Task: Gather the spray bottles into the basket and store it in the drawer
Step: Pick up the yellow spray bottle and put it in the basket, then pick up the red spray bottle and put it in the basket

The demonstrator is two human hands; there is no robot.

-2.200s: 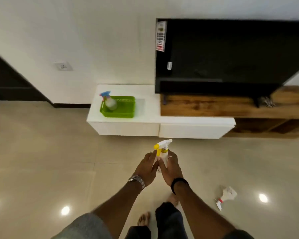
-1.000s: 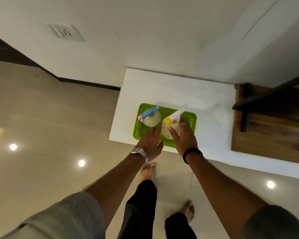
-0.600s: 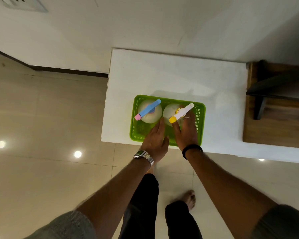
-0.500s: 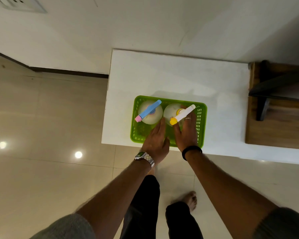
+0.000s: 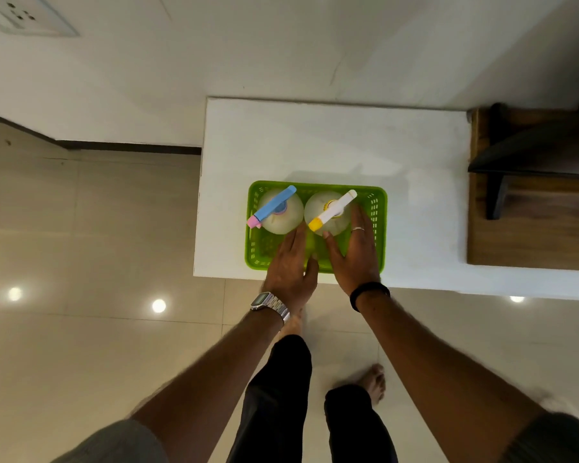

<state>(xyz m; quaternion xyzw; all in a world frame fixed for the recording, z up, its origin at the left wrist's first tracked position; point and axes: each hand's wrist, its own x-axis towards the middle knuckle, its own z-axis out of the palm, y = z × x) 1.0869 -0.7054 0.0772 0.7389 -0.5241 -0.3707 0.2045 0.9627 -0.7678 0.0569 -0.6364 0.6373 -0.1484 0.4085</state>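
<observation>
Here, spray bottles (image 5: 328,212) in basket (image 5: 380,208), hands (image 5: 321,259) alongside

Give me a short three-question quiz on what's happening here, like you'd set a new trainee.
1. How many spray bottles stand in the green basket?
2. True or false: the basket sits on the floor.
3. Which bottle is the right hand touching? A) the blue-topped bottle B) the yellow-topped bottle C) neither

Key
1. Two: the blue-topped bottle and the yellow-topped bottle, both upright.
2. False; it rests on the white cabinet, near the front edge.
3. B; its fingers lie against that bottle, while the left hand is open over the basket's front.
</observation>
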